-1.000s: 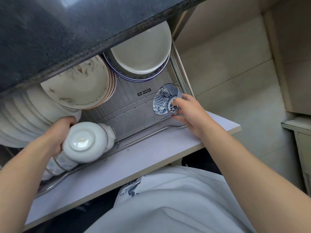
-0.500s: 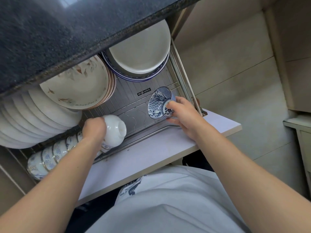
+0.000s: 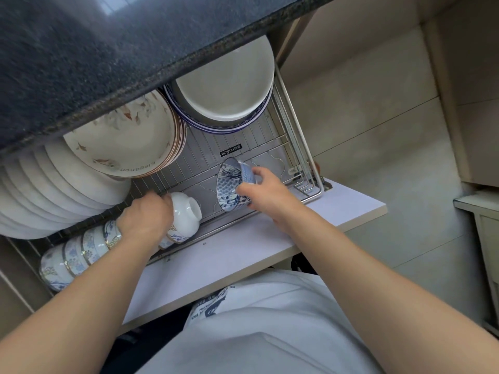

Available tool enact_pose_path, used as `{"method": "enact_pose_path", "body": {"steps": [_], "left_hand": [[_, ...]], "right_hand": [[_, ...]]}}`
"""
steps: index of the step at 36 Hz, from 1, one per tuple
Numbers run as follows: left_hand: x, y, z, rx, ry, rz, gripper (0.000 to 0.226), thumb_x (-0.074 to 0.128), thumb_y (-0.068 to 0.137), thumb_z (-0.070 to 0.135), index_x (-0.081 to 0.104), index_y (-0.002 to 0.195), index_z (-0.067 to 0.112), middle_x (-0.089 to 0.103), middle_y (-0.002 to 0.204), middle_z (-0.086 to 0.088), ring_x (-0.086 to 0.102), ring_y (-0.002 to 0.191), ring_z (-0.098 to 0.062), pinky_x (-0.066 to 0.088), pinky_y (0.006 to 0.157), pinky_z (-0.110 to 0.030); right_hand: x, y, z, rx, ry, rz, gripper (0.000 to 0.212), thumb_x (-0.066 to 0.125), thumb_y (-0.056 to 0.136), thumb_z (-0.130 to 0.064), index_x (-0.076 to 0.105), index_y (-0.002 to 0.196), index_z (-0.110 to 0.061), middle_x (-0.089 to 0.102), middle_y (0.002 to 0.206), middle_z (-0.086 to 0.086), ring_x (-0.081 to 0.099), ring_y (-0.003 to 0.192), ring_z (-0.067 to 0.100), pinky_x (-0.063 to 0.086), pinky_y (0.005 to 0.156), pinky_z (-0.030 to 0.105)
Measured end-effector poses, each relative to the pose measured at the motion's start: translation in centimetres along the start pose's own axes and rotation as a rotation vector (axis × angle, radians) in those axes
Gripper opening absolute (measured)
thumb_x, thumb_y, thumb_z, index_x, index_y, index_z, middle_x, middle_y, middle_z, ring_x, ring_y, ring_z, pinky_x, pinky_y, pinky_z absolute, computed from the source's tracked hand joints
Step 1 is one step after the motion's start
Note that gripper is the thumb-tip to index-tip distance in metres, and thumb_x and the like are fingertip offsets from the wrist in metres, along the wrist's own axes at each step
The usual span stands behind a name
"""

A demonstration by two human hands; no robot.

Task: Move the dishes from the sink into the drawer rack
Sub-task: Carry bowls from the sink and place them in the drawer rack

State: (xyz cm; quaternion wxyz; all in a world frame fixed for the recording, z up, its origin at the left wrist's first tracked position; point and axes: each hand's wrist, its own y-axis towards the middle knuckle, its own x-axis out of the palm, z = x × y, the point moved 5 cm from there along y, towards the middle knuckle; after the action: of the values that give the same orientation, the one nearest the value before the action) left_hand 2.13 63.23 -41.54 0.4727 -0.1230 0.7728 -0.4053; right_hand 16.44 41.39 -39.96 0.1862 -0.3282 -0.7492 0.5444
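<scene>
**Both hands in the drawer rack, a bowl in each**

My left hand [image 3: 144,221] has its grip curled over a white bowl [image 3: 186,214], which lies on its side with its foot ring pointing right, at the right end of the row of patterned bowls [image 3: 75,255] along the front of the drawer rack [image 3: 283,147]. My fingers wrap the bowl's rim side, and the bowl touches the next one in the row.

My right hand [image 3: 263,191] holds a blue-and-white bowl [image 3: 228,184], tilted on edge with its open mouth facing left, over the wire floor of the rack, just right of the white bowl and apart from it. My thumb and fingers pinch its base; whether it rests on the wires I cannot tell.

Behind stand a flowered plate [image 3: 121,139], plain white plates [image 3: 226,82] and stacked white dishes [image 3: 40,195], partly under the dark surface [image 3: 108,49]. The drawer's pale front panel [image 3: 243,255] lies below my wrists.
</scene>
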Motion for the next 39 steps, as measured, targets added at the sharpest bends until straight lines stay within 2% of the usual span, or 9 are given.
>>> {"method": "enact_pose_path", "body": {"steps": [3,5,10,15,21,26,33,37,39], "left_hand": [[-0.5,-0.1,0.5,0.106,0.177,0.082,0.051,0.032,0.105,0.045,0.063,0.12,0.007,0.068,0.12,-0.023,0.063,0.115,-0.044,0.046,0.094,-0.044],[-0.6,0.0,0.8,0.157,0.219,0.1,0.049,0.032,0.106,0.042,0.064,0.117,0.007,0.069,0.116,-0.022,0.065,0.111,-0.043,0.047,0.091,-0.043],[-0.5,0.4,0.2,0.189,0.14,0.106,0.045,0.034,0.105,0.044,0.059,0.116,0.008,0.068,0.114,-0.024,0.064,0.109,-0.045,0.047,0.09,-0.045],[0.4,0.6,-1.1,0.224,0.052,0.113,0.043,0.034,0.104,0.046,0.057,0.116,0.011,0.068,0.112,-0.026,0.064,0.104,-0.047,0.046,0.082,-0.045],[0.2,0.6,-1.3,0.307,0.03,0.18,0.035,0.039,0.105,0.043,0.062,0.11,0.017,0.067,0.106,-0.021,0.064,0.094,-0.046,0.041,0.072,-0.042],[0.4,0.9,-1.0,0.314,0.0,0.182,0.031,0.044,0.104,0.037,0.065,0.108,0.015,0.067,0.105,-0.022,0.064,0.093,-0.047,0.043,0.072,-0.042],[0.5,1.5,-1.1,0.312,-0.006,0.12,0.027,0.042,0.104,0.034,0.063,0.104,0.017,0.069,0.104,-0.022,0.063,0.093,-0.045,0.04,0.072,-0.039],[0.2,1.2,-0.6,0.259,0.004,0.019,0.03,0.039,0.103,0.032,0.062,0.119,0.021,0.068,0.114,-0.022,0.063,0.102,-0.044,0.045,0.079,-0.04],[-0.6,0.3,0.0,0.24,0.014,-0.018,0.032,0.04,0.101,0.027,0.06,0.125,0.02,0.067,0.12,-0.021,0.062,0.107,-0.043,0.048,0.084,-0.042]], "right_hand": [[1.1,-0.3,-0.6,-0.019,-0.115,-0.04,0.062,0.068,0.089,-0.024,0.042,0.146,-0.023,0.064,0.11,-0.005,0.065,0.086,0.012,0.056,0.074,0.029],[1.7,-0.3,-1.0,-0.037,-0.22,-0.043,0.067,0.069,0.089,-0.025,0.04,0.149,-0.021,0.061,0.119,0.0,0.063,0.091,0.016,0.05,0.068,0.024],[4.6,0.3,-0.7,-0.045,-0.417,-0.039,0.064,0.07,0.083,-0.034,0.045,0.141,-0.023,0.059,0.127,0.008,0.062,0.108,0.029,0.053,0.093,0.038],[7.9,1.2,-0.2,-0.091,-0.548,-0.028,0.065,0.07,0.086,-0.046,0.044,0.139,-0.017,0.049,0.129,0.015,0.057,0.113,0.037,0.047,0.093,0.038],[10.6,1.7,-0.1,-0.149,-0.622,0.029,0.059,0.07,0.087,-0.028,0.041,0.136,-0.011,0.044,0.13,0.018,0.056,0.113,0.042,0.047,0.093,0.041],[12.2,2.5,0.4,-0.16,-0.622,0.039,0.063,0.073,0.088,-0.027,0.04,0.139,-0.011,0.045,0.13,0.02,0.053,0.116,0.043,0.048,0.093,0.043],[11.7,4.2,1.1,-0.126,-0.553,-0.08,0.074,0.078,0.083,-0.03,0.041,0.146,-0.018,0.046,0.131,0.017,0.056,0.118,0.041,0.048,0.1,0.043],[9.9,4.3,0.7,-0.12,-0.578,-0.179,0.089,0.081,0.083,-0.032,0.031,0.156,-0.023,0.045,0.142,0.018,0.05,0.13,0.038,0.044,0.107,0.04],[8.1,3.7,0.1,-0.133,-0.605,-0.202,0.088,0.078,0.086,-0.028,0.029,0.158,-0.018,0.045,0.151,0.015,0.046,0.137,0.034,0.04,0.11,0.036]]}}
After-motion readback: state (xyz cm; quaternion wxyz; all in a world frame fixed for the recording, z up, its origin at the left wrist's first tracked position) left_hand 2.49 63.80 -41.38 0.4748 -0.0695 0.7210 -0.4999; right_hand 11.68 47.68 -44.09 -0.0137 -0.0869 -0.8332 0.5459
